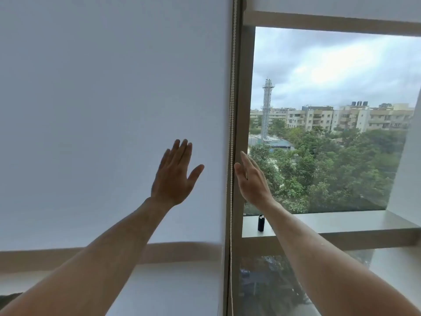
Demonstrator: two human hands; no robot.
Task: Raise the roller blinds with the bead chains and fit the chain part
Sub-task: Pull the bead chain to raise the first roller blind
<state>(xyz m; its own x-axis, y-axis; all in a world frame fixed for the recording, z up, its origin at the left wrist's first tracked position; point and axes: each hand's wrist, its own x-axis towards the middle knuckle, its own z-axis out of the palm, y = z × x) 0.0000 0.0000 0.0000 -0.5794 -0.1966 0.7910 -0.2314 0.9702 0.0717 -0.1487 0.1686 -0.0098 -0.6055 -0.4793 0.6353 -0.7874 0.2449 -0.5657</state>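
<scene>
Bead chain [232,124] hangs vertical at frame centre, between lowered left blind [109,99] and mullion. Both hands flat, fingers straight, holding nothing — right hand [251,180] just beside chain, nearer; left hand [174,176] well apart, frame-left. Right blind [330,5] already up.

Both arms reach up toward the window. The left hand [174,176] is spread flat before the lowered left blind [109,110]; the right hand [251,179], fingers straight, is just right of the bead chain [231,124]. A dark cylinder [261,222] stands on the sill [341,224].
</scene>
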